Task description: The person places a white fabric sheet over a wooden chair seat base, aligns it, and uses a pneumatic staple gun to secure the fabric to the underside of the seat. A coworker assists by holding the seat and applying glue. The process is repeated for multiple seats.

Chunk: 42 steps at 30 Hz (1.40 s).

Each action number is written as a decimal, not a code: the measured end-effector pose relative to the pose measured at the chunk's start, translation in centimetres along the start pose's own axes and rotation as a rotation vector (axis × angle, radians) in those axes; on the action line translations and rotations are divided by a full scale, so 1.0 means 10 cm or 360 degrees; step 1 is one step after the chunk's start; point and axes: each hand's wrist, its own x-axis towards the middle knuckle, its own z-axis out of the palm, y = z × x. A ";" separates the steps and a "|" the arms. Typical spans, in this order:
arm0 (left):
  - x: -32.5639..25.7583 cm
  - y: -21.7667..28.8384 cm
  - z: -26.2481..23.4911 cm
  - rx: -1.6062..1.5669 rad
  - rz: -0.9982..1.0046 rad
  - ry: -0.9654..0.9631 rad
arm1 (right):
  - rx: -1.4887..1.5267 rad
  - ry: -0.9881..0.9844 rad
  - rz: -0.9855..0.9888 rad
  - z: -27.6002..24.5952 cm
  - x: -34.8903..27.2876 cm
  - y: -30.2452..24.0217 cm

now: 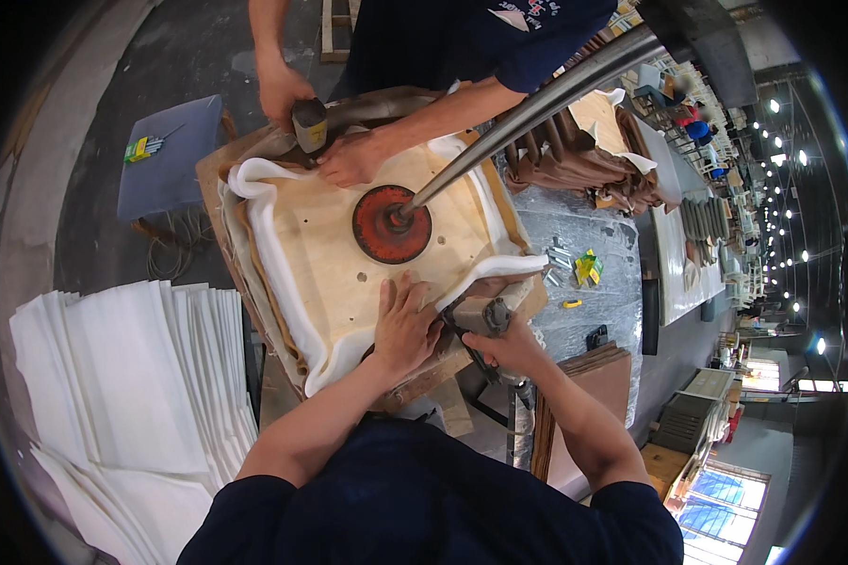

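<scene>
A plywood seat panel point(320, 273), edged with white padding point(273, 245) and brown cover material, lies in front of me. A round red press disc point(379, 224) on a metal rod point(537, 89) bears down on its middle. My left hand point(405, 330) rests on the panel's near edge, fingers stretched over the wood and thumb by the folded edge. In my right hand point(507, 347) is a staple gun point(481, 316), its nose at the near right edge. Across from me, a co-worker's hand holds another staple gun point(309, 124), while their other hand point(353, 158) presses the far edge.
White padding sheets point(132, 377) are stacked at the left. A blue-grey stool point(170, 141) bears a small yellow-green box. On the plastic-covered table point(575, 226) at the right lie staple strips point(558, 259), a yellow-green packet point(589, 268), brown covers point(575, 155) and brown boards point(589, 386).
</scene>
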 end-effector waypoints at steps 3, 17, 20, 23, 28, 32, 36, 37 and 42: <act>0.01 0.00 0.00 -0.0057 -0.0056 -0.0041 | -0.0029 -0.0050 0.0010 0.03 0.01 0.00; -0.20 0.19 -0.24 -0.0114 -0.0046 0.0132 | 0.0087 0.0151 0.0039 0.10 -0.03 0.09; -0.24 0.11 -0.21 -0.0011 -0.0136 0.0046 | 0.0214 0.0154 -0.0075 0.16 -0.17 0.09; -0.19 0.09 -0.13 0.0049 -0.0103 0.0085 | 0.0262 0.0123 -0.0146 0.19 -0.23 0.10; -0.15 0.06 -0.10 0.0052 -0.0072 0.0050 | 0.0266 0.0068 -0.0098 0.24 -0.21 0.11; -0.11 0.03 -0.09 -0.0025 -0.0154 -0.0015 | 0.0219 0.0018 -0.0087 0.24 -0.15 0.07; -0.13 -0.02 -0.05 -0.0085 -0.0166 -0.0013 | 0.0113 -0.0022 -0.0047 0.27 -0.12 -0.03; -0.14 -0.03 -0.05 -0.0093 -0.0172 -0.0022 | 0.0059 -0.0031 -0.0008 0.28 -0.11 -0.05; -0.12 -0.04 -0.09 -0.0094 -0.0180 -0.0082 | -0.0159 0.0019 0.0083 0.33 -0.08 -0.24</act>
